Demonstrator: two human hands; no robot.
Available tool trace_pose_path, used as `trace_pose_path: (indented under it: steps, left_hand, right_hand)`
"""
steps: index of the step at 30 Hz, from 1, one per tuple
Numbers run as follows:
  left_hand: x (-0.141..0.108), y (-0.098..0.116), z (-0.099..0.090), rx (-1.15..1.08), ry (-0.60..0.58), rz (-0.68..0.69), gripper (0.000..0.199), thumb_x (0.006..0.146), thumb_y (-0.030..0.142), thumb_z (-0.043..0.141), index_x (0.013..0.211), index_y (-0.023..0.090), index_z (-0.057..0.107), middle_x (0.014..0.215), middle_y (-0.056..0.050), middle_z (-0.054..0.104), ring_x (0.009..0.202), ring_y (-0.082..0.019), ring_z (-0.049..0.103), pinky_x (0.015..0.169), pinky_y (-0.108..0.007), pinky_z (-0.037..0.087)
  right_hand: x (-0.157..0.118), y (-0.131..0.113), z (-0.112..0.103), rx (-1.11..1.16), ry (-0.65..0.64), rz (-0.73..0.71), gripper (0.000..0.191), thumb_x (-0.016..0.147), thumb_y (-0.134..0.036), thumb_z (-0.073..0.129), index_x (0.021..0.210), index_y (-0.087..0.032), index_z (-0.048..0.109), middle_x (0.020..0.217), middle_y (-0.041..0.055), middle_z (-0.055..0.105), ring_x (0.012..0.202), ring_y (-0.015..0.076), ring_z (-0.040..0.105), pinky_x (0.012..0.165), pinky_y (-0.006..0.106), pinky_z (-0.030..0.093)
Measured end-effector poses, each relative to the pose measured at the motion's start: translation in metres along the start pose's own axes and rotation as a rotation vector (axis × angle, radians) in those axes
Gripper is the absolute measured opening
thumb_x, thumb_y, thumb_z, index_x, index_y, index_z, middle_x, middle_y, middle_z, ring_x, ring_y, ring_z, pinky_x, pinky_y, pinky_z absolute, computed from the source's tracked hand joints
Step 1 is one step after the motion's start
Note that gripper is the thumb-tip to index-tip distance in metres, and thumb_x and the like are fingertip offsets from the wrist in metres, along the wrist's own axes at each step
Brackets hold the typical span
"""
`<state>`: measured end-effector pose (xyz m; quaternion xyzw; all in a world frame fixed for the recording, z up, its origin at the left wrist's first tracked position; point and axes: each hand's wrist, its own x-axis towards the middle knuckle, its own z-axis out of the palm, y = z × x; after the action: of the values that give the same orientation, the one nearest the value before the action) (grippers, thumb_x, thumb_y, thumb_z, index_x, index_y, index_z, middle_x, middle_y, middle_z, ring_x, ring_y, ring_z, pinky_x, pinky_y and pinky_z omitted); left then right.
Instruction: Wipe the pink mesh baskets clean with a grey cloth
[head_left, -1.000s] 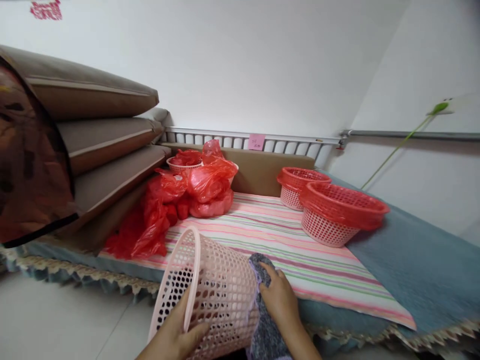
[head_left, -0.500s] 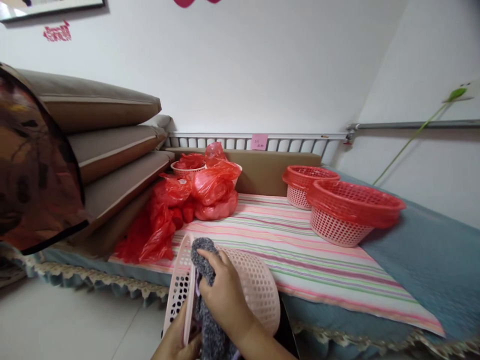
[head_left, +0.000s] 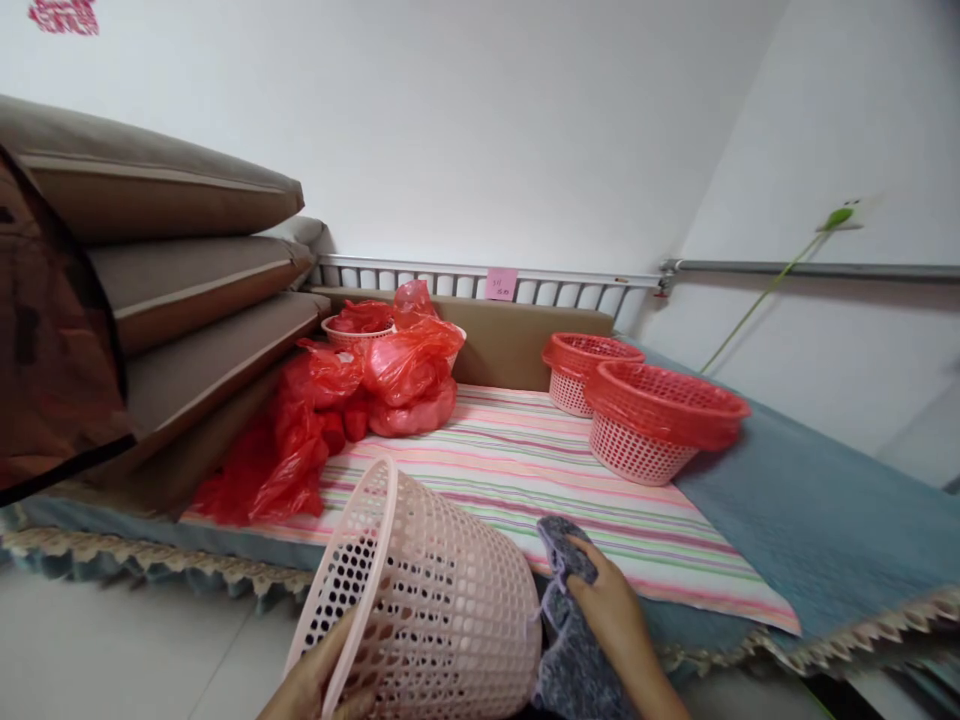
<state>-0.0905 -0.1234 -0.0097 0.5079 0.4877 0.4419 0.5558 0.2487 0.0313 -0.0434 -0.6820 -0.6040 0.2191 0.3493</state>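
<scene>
A pale pink perforated plastic basket (head_left: 457,590) lies tipped on its side near the bottom centre, its mouth turned to the left. My left hand (head_left: 322,665) grips its rim at the lower left, some fingers inside and some behind the wall. A grey cloth with a lilac edge (head_left: 581,650) is bunched in my right hand (head_left: 611,605), just right of the basket's base. Part of the cloth hangs down beside the basket wall. Whether the cloth touches the basket there I cannot tell.
Two pink baskets lined with red plastic bags (head_left: 645,460) stand on the striped sheet (head_left: 510,450) at right. Several red plastic bags (head_left: 409,370) heap at left, by stacked brown cushions (head_left: 202,290). Behind runs a white radiator (head_left: 442,275) bearing a pink note (head_left: 501,284).
My right hand has moved with the cloth from the basket's rim to the right, beside its base. The basket has come further into view. The whole view has shifted slightly.
</scene>
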Motion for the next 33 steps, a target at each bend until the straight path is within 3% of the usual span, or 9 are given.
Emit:
trace_pose_path:
  steps: [5, 7, 9, 12, 15, 19, 22, 25, 33]
  left_hand:
    - [0.02, 0.019, 0.011, 0.169, 0.049, 0.154, 0.062, 0.082, 0.036, 0.061, 0.138, 0.031, 0.036, 0.145, -0.004, 0.042, 0.132, -0.028, 0.037, 0.111, -0.045, 0.025]
    - [0.024, 0.021, 0.017, 0.259, 0.058, 0.171, 0.054, 0.085, 0.033, 0.056, 0.136, 0.03, 0.04, 0.146, -0.003, 0.041, 0.134, -0.026, 0.034, 0.113, -0.043, 0.022]
    - [0.025, 0.021, 0.021, 0.279, 0.044, 0.158, 0.05, 0.086, 0.033, 0.053, 0.135, 0.03, 0.043, 0.142, -0.003, 0.046, 0.13, -0.027, 0.04, 0.111, -0.041, 0.027]
    - [0.022, 0.02, 0.023, 0.222, 0.028, 0.15, 0.05, 0.086, 0.03, 0.054, 0.135, 0.031, 0.043, 0.135, -0.003, 0.055, 0.122, -0.027, 0.05, 0.105, -0.039, 0.036]
    - [0.018, 0.025, 0.025, 0.15, -0.037, 0.163, 0.05, 0.086, 0.024, 0.053, 0.135, 0.031, 0.043, 0.134, -0.002, 0.055, 0.122, -0.024, 0.05, 0.105, -0.036, 0.036]
    - [0.018, 0.042, 0.029, 0.136, -0.096, 0.116, 0.062, 0.081, 0.017, 0.059, 0.138, 0.029, 0.037, 0.14, -0.002, 0.05, 0.127, -0.023, 0.044, 0.108, -0.035, 0.031]
    - [0.028, 0.052, 0.031, 0.131, -0.075, 0.171, 0.07, 0.08, 0.016, 0.061, 0.141, 0.027, 0.03, 0.143, -0.002, 0.046, 0.129, -0.023, 0.041, 0.109, -0.035, 0.028]
    - [0.042, 0.056, 0.033, 0.155, -0.061, 0.253, 0.064, 0.082, 0.018, 0.059, 0.14, 0.025, 0.033, 0.141, -0.003, 0.048, 0.128, -0.023, 0.042, 0.109, -0.036, 0.028]
    - [0.036, 0.047, 0.029, 0.341, -0.038, 0.107, 0.061, 0.085, 0.023, 0.053, 0.142, 0.022, 0.029, 0.147, -0.006, 0.039, 0.134, -0.023, 0.034, 0.113, -0.038, 0.022]
  right_hand:
    - [-0.019, -0.082, -0.002, 0.717, -0.205, 0.0, 0.056, 0.066, -0.036, 0.057, 0.12, -0.023, 0.053, 0.118, 0.0053, 0.062, 0.105, 0.0245, 0.059, 0.09, 0.036, 0.045]
    - [-0.019, -0.108, 0.013, 0.793, -0.296, -0.102, 0.054, 0.071, -0.042, 0.056, 0.122, -0.024, 0.052, 0.12, 0.0051, 0.061, 0.108, 0.0243, 0.057, 0.092, 0.038, 0.044]
    - [-0.014, -0.118, 0.032, 0.645, -0.261, -0.259, 0.049, 0.073, -0.044, 0.055, 0.117, -0.021, 0.057, 0.119, 0.0085, 0.061, 0.112, 0.0261, 0.054, 0.097, 0.042, 0.04]
    - [-0.008, -0.115, 0.055, 0.334, -0.015, -0.441, 0.046, 0.076, -0.042, 0.052, 0.114, -0.016, 0.059, 0.119, 0.0144, 0.058, 0.115, 0.0288, 0.048, 0.101, 0.049, 0.034]
    - [-0.015, -0.105, 0.056, 0.199, 0.174, -0.552, 0.049, 0.082, -0.037, 0.046, 0.127, -0.017, 0.049, 0.131, 0.0139, 0.047, 0.123, 0.0258, 0.04, 0.105, 0.048, 0.031]
    - [-0.039, -0.098, 0.048, 0.135, 0.032, -0.576, 0.043, 0.087, -0.038, 0.042, 0.128, -0.024, 0.047, 0.132, 0.0091, 0.049, 0.125, 0.0231, 0.042, 0.103, 0.044, 0.036]
    - [-0.052, -0.09, 0.056, 0.057, -0.097, -0.538, 0.056, 0.082, -0.047, 0.05, 0.134, -0.026, 0.041, 0.137, 0.0098, 0.045, 0.126, 0.0286, 0.04, 0.101, 0.048, 0.038]
    - [-0.055, -0.078, 0.07, 0.028, -0.076, -0.532, 0.071, 0.076, -0.048, 0.059, 0.138, -0.026, 0.034, 0.137, 0.0106, 0.044, 0.125, 0.0302, 0.041, 0.1, 0.048, 0.038]
    - [-0.04, -0.077, 0.088, 0.182, -0.032, -0.449, 0.041, 0.081, -0.038, 0.051, 0.118, -0.019, 0.052, 0.114, 0.0093, 0.06, 0.108, 0.0233, 0.053, 0.094, 0.039, 0.041]
